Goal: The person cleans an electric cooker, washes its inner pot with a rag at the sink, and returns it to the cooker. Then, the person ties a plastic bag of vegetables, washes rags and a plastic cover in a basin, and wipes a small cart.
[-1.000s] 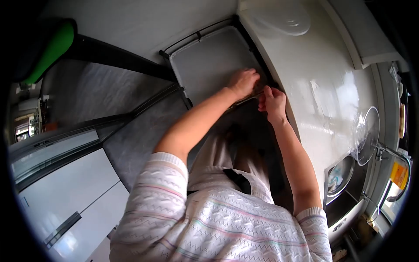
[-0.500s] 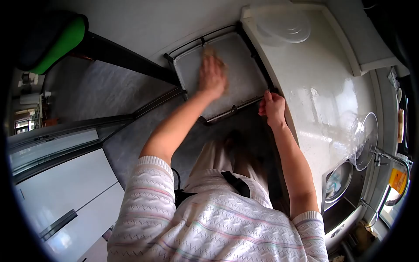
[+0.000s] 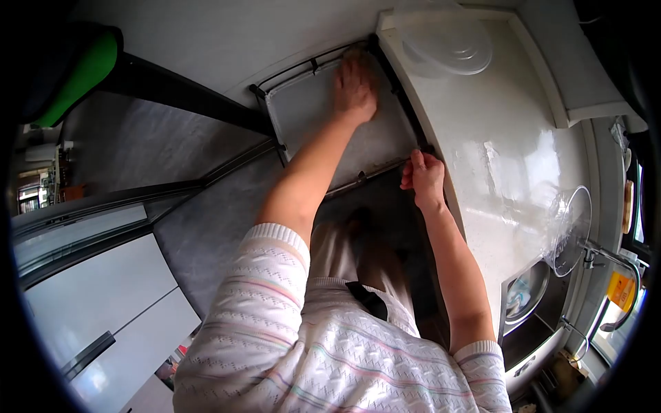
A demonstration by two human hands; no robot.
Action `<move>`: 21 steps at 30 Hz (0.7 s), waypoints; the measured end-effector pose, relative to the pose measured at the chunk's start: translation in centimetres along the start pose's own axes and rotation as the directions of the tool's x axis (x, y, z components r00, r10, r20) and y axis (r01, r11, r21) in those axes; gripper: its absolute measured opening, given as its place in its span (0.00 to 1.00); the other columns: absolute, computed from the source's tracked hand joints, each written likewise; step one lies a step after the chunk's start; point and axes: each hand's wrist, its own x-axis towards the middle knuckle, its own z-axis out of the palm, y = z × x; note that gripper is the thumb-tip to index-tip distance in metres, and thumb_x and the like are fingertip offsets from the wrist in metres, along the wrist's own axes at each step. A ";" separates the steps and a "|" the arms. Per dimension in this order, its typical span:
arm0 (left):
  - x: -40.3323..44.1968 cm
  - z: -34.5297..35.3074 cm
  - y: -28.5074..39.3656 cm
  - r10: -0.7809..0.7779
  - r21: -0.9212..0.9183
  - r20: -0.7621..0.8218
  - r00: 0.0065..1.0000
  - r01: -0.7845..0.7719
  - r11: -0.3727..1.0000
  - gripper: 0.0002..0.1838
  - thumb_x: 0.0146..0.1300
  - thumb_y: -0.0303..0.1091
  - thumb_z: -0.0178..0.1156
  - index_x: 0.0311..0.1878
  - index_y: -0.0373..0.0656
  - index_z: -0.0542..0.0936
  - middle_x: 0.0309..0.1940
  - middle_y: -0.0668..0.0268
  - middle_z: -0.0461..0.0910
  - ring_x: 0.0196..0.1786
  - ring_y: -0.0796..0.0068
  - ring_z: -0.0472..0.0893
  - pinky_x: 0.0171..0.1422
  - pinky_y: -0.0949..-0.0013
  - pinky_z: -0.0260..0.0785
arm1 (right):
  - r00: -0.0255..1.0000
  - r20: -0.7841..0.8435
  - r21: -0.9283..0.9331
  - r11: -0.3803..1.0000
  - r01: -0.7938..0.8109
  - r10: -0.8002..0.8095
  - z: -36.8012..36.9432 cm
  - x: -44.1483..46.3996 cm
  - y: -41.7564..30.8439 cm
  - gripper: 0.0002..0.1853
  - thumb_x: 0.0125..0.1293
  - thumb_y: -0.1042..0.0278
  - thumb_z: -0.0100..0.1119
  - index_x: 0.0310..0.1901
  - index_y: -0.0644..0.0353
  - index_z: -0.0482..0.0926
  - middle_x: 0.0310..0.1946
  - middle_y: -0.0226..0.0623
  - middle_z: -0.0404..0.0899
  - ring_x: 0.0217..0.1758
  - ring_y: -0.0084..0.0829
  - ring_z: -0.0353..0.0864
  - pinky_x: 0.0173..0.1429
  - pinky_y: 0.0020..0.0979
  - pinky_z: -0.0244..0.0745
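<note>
My left hand (image 3: 355, 93) lies with its fingers stretched over a brownish cloth (image 3: 356, 54), pressing it on the grey top of a black-framed rack (image 3: 303, 113). The cloth is mostly hidden under the palm and fingers. It is near the far edge of the rack top, by the wall. At the near right corner of the rack, my right hand (image 3: 427, 180) is closed, its fingers curled round the dark frame beside the counter edge.
A pale counter (image 3: 482, 158) runs along the right, with a clear plastic lid (image 3: 458, 51) at its far end. A transparent colander (image 3: 571, 230) stands by the tap and the sink holding a metal bowl (image 3: 527, 292). White drawers (image 3: 103, 310) stand at left.
My left hand has slid the cloth farther away and to the right across the rack top. My right hand stays at the corner. The whole view has shifted slightly.
</note>
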 end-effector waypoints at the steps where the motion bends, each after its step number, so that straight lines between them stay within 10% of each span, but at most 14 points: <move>1: -1.1 -0.5 1.3 0.042 0.038 0.062 0.997 -0.044 0.998 0.28 0.59 0.38 0.47 0.63 0.35 0.61 0.68 0.54 0.51 0.71 0.56 0.46 0.69 0.50 0.45 | 1.000 0.000 0.007 1.000 -0.009 0.009 0.0 0.0 0.0 0.16 0.67 0.60 0.48 0.28 0.65 0.72 0.16 0.33 0.71 0.12 0.24 0.68 0.15 0.25 0.68; 9: -10.0 -5.5 0.8 0.555 -0.390 0.298 0.777 -0.432 0.814 0.26 0.59 0.33 0.48 0.62 0.41 0.63 0.68 0.57 0.52 0.71 0.59 0.48 0.70 0.53 0.45 | 0.999 0.040 0.015 1.000 0.000 0.000 -0.7 0.1 0.6 0.15 0.67 0.60 0.48 0.28 0.63 0.73 0.16 0.31 0.70 0.13 0.24 0.69 0.16 0.26 0.70; 16: -8.2 -6.0 -10.0 0.076 0.172 0.333 0.940 -0.140 0.975 0.28 0.60 0.36 0.48 0.65 0.45 0.59 0.68 0.56 0.48 0.69 0.58 0.52 0.69 0.54 0.48 | 1.000 0.026 -0.011 1.000 -0.016 0.016 -0.7 0.1 0.1 0.16 0.68 0.61 0.48 0.27 0.65 0.73 0.16 0.32 0.71 0.12 0.24 0.68 0.15 0.25 0.68; 21: -7.1 -10.7 -5.0 -0.281 0.436 0.685 0.672 -0.069 0.897 0.19 0.57 0.37 0.53 0.49 0.36 0.75 0.58 0.56 0.68 0.59 0.58 0.69 0.57 0.56 0.65 | 0.999 0.043 0.001 1.000 0.000 0.000 -0.8 0.4 0.0 0.16 0.68 0.61 0.47 0.27 0.65 0.72 0.16 0.32 0.71 0.12 0.24 0.68 0.15 0.25 0.68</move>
